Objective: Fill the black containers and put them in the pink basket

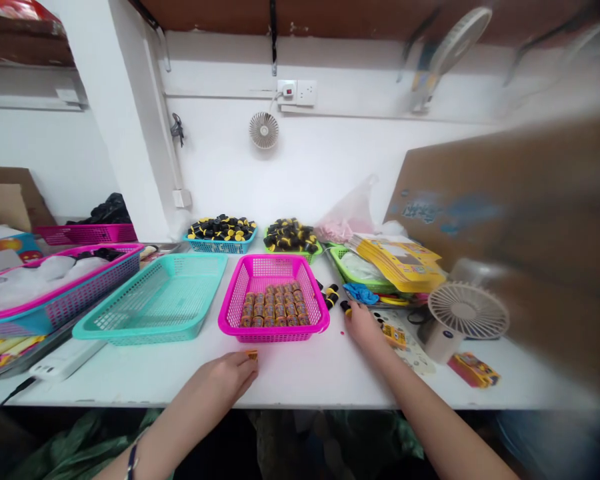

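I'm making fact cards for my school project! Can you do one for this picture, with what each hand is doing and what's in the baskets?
Left hand: holds a small orange thing, too small to name
Right hand: touches a black and yellow piece
Pink basket: little orange-brown tubs in rows
Back baskets: blue basket and green basket, both piled with black and yellow pieces
Left of pink basket: teal basket
Right side: table fan
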`<action>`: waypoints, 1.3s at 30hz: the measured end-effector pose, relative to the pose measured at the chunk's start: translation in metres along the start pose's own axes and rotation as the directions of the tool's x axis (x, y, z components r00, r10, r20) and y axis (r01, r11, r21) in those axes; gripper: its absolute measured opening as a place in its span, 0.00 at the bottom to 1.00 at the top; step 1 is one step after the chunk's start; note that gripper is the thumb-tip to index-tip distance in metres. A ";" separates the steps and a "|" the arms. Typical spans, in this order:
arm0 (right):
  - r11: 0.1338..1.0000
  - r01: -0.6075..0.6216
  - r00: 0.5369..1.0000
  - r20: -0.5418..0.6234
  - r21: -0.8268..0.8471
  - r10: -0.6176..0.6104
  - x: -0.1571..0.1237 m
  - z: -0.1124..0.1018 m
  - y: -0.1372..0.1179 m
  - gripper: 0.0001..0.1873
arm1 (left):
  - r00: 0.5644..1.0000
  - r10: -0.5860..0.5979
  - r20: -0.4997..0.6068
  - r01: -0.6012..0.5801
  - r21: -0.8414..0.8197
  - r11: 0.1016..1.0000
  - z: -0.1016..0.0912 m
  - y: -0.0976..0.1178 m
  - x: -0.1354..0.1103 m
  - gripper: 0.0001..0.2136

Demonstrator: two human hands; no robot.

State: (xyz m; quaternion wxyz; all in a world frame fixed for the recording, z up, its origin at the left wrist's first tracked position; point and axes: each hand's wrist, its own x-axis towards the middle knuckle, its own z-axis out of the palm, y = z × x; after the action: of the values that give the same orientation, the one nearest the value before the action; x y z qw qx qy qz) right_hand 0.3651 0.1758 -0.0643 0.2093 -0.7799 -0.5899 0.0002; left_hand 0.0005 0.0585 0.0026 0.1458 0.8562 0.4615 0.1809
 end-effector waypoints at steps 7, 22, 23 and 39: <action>0.997 -0.068 0.996 0.058 -0.045 0.071 -0.010 -0.002 -0.008 0.20 | 0.996 -0.017 0.089 0.005 0.132 0.991 0.030 -0.026 -0.004 0.25; 0.888 0.092 0.980 -0.201 0.452 0.001 -0.106 -0.050 -0.006 0.21 | 0.996 -0.088 0.018 0.083 0.167 0.982 0.019 -0.037 -0.004 0.21; 0.855 0.113 0.977 -0.212 0.506 -0.003 -0.120 -0.054 -0.003 0.22 | 0.996 -0.089 0.007 0.087 0.152 0.985 0.017 -0.039 -0.003 0.21; 0.107 -0.158 0.983 0.166 0.982 -0.076 -0.220 -0.088 -0.047 0.17 | 0.866 0.053 -0.498 -0.323 -0.473 0.820 0.046 0.061 -0.029 0.07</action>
State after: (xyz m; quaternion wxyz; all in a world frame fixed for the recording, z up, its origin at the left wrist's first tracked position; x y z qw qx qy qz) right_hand 0.2771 -0.0452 -0.0227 0.6236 -0.4530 -0.4325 0.4679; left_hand 0.0515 -0.0021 -0.0186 0.2482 0.7533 0.3228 0.5164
